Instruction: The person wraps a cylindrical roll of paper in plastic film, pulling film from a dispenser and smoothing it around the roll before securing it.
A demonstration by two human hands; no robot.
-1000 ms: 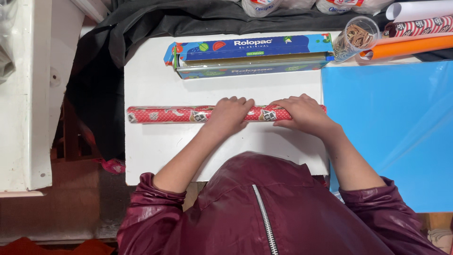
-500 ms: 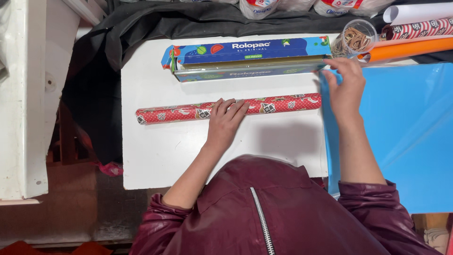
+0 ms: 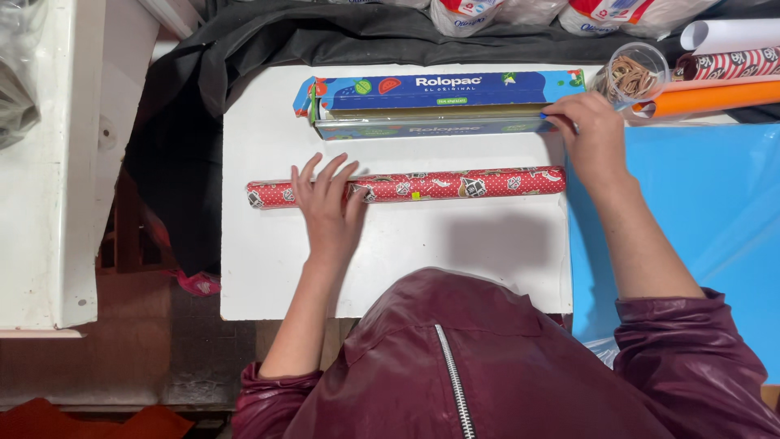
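A red patterned roll of wrapping paper (image 3: 455,184) lies lengthwise across a white board (image 3: 406,260). My left hand (image 3: 325,203) rests flat on the roll's left part, fingers spread. Behind the roll sits a long blue film box (image 3: 439,102), its lid open. My right hand (image 3: 593,134) reaches to the box's right end, fingers curled onto its front corner. What the fingertips pinch there is hidden. My dark red jacket fills the bottom of the view.
A light blue sheet (image 3: 699,211) covers the surface to the right. Behind it lie an orange roll (image 3: 715,96), a striped roll (image 3: 731,63), a white roll (image 3: 731,32) and a clear cup of rubber bands (image 3: 632,75). Black cloth (image 3: 244,57) lies at the back; a white cabinet (image 3: 49,203) stands left.
My right hand left the red roll and moved up to the right end of the film box. My left hand slid leftwards along the roll.
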